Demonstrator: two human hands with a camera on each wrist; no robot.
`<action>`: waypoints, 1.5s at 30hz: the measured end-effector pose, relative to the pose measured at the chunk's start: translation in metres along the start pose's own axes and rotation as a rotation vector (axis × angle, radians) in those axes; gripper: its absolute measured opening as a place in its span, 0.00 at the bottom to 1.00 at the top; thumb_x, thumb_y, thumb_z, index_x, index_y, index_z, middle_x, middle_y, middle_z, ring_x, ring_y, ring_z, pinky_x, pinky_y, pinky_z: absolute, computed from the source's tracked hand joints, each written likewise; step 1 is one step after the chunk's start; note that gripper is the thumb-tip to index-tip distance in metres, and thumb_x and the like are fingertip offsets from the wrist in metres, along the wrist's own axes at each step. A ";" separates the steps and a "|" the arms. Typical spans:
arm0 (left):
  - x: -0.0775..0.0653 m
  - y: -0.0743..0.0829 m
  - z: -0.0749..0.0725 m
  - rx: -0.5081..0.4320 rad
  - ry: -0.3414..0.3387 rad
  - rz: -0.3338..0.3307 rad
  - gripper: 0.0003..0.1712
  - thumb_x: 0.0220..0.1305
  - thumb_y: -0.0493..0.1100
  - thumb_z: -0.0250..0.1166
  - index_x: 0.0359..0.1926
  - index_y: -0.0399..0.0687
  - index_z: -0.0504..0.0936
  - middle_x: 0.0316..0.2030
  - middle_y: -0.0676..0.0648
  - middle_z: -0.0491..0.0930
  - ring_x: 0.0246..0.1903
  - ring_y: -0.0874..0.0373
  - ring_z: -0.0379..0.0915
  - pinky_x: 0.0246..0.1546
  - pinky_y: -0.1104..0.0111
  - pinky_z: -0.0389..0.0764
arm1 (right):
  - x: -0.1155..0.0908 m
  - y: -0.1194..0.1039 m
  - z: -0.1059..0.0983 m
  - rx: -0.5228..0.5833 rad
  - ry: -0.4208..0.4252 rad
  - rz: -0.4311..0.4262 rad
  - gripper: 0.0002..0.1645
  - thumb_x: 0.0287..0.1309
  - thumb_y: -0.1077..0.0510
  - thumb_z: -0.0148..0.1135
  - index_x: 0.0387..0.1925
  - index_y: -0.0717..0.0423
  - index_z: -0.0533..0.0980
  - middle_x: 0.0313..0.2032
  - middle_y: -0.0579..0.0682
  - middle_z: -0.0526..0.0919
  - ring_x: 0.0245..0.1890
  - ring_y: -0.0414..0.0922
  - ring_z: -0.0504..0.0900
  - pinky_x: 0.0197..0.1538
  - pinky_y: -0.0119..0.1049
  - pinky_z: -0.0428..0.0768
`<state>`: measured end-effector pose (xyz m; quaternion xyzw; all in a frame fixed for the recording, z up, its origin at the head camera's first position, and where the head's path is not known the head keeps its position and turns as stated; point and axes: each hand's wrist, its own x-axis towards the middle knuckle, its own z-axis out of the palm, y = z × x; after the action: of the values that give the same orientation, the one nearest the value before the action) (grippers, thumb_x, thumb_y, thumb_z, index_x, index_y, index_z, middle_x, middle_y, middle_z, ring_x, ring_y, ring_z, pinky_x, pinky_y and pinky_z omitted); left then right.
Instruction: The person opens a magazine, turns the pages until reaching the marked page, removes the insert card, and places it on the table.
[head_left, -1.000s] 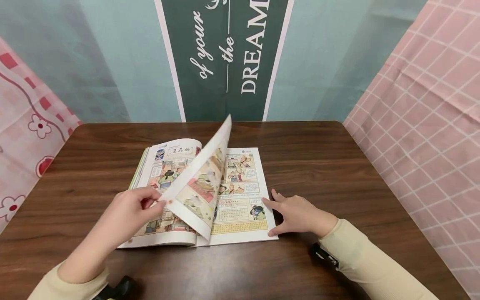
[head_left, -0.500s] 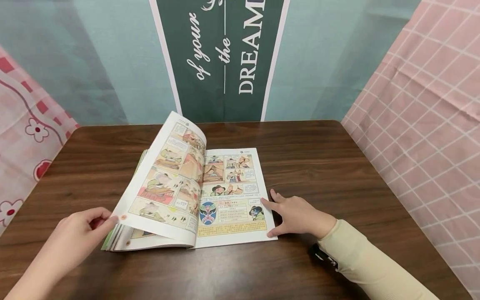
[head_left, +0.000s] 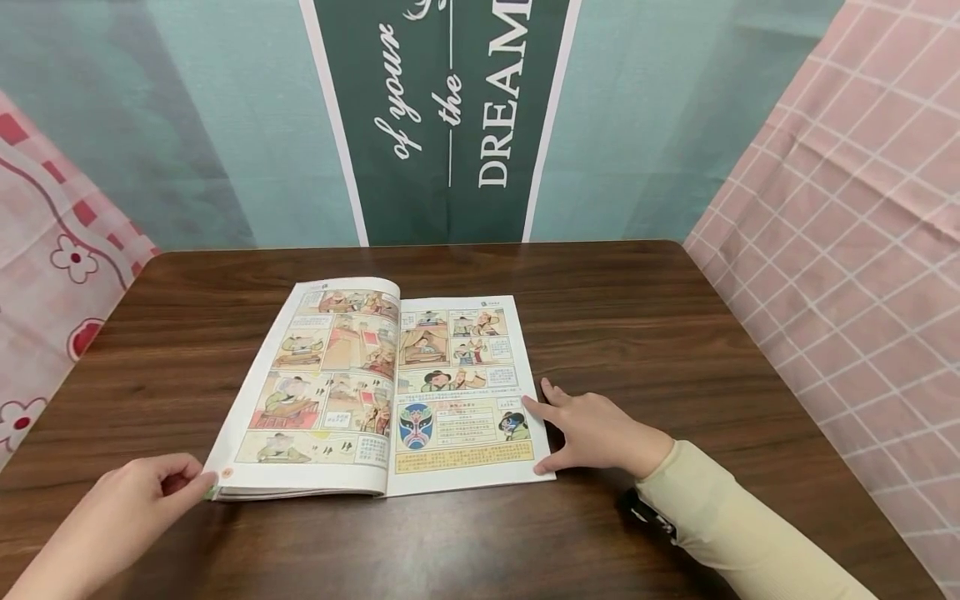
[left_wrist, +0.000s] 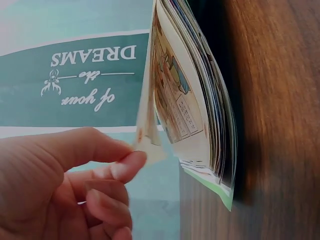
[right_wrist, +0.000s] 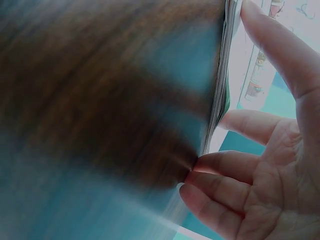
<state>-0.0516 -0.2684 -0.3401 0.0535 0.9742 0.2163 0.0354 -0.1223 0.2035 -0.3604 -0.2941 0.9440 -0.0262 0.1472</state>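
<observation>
An open comic book (head_left: 330,392) lies on the wooden table, with coloured panels on both pages and a blue face mask (head_left: 415,426) printed on the right one. At its lower left corner, my left hand (head_left: 138,504) pinches the corner of a page (left_wrist: 150,132) between thumb and index finger. Beneath that page, the left wrist view shows the stacked leaves (left_wrist: 215,125) and a green-edged cover. My right hand (head_left: 596,429) rests at the right edge, fingers spread, with thumb and index fingertips on the page margin; the other fingertips touch the table beside it.
Dark brown table (head_left: 652,333) surrounds the book. Behind it hangs a teal cloth (head_left: 622,125) with a lettered green band. A flowered cloth (head_left: 60,250) stands on the left and a pink checked cloth (head_left: 847,208) on the right. A black wrist device (head_left: 648,512) sits under the right sleeve.
The left hand has swung the page from the middle over to the left, and it now lies down on the left stack. The right hand has stayed at the right edge.
</observation>
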 end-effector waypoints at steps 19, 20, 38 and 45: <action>0.003 0.003 0.005 0.123 -0.244 -0.100 0.19 0.62 0.58 0.59 0.19 0.57 0.72 0.16 0.54 0.63 0.18 0.61 0.58 0.18 0.65 0.57 | 0.000 -0.003 0.004 0.003 -0.001 0.000 0.54 0.39 0.28 0.65 0.64 0.54 0.67 0.60 0.71 0.64 0.37 0.59 0.81 0.39 0.47 0.77; 0.004 0.003 0.003 0.130 -0.248 -0.104 0.19 0.62 0.58 0.59 0.19 0.57 0.72 0.16 0.54 0.63 0.19 0.60 0.58 0.18 0.65 0.57 | 0.000 -0.003 0.004 0.002 0.002 -0.001 0.54 0.39 0.28 0.65 0.64 0.54 0.67 0.60 0.71 0.64 0.37 0.59 0.81 0.39 0.47 0.77; 0.021 0.074 0.006 0.089 -0.072 0.068 0.10 0.57 0.58 0.64 0.24 0.63 0.79 0.13 0.59 0.64 0.17 0.63 0.59 0.17 0.65 0.60 | 0.003 -0.002 0.005 -0.022 0.051 0.016 0.49 0.41 0.28 0.64 0.60 0.54 0.71 0.57 0.70 0.68 0.31 0.58 0.82 0.35 0.46 0.78; 0.042 0.143 0.028 0.051 -0.042 0.259 0.08 0.53 0.52 0.68 0.29 0.55 0.83 0.16 0.58 0.67 0.17 0.64 0.62 0.17 0.68 0.63 | 0.007 0.000 0.002 -0.033 0.074 0.024 0.46 0.43 0.28 0.62 0.57 0.53 0.74 0.55 0.69 0.71 0.33 0.58 0.82 0.33 0.45 0.77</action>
<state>-0.0783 -0.1224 -0.3066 0.1842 0.9634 0.1930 0.0264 -0.1275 0.1993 -0.3641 -0.2842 0.9525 -0.0196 0.1074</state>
